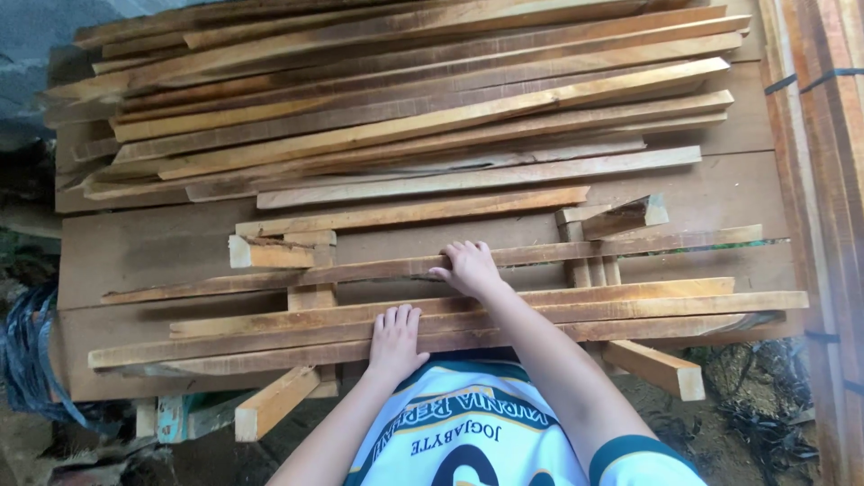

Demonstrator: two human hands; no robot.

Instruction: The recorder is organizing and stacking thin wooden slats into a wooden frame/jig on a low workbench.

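Left hand (394, 340): we see its fingers (400, 315) spread flat, palm down, pressing the nearest long wooden slat (576, 313); nothing is gripped.
Right hand (468, 267): fingers (454, 249) slightly curled and open, resting on a thinner slat (378, 267) farther out; it grasps nothing.
Arms: both reach forward from the white, green-trimmed shirt (468, 441), the right one stretched further.
Slats: the touched ones lie crosswise over short support blocks (310, 297) on a broad plank surface (135, 247).
Stack: a pile of rough strips (405, 99) sits beyond the hands.
Side: black tubing (22, 355) lies low at the left edge.
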